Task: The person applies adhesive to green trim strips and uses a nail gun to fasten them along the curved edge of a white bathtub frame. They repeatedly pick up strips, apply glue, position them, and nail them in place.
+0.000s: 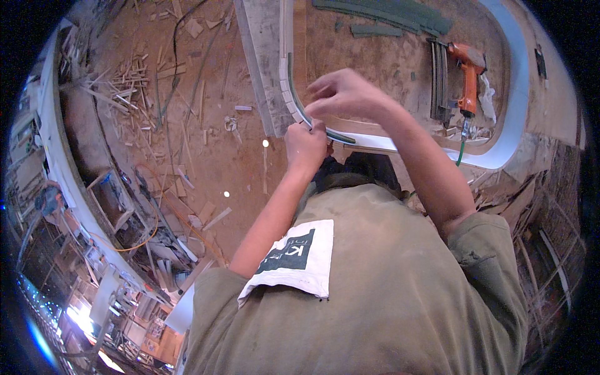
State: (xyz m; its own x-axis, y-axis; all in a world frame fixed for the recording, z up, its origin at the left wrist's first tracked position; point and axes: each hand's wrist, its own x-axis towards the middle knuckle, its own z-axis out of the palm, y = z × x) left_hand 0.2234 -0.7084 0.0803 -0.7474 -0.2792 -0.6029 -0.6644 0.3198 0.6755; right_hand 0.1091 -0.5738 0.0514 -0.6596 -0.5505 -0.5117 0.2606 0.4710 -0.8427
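a thin dark green strip lies along the curved white edge of the counter, pinched by the left hand in a closed fist and by the right hand's narrowed fingers; an orange nail gun rests nearby, wood scraps littering the floor.

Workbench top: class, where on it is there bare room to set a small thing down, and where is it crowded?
Bare brown board lies on the workbench between the curved white edging and the orange nail gun, below the green strips. It is crowded at the curve's corner, where the left hand and right hand work the dark strip, and around the gun's nail strips.
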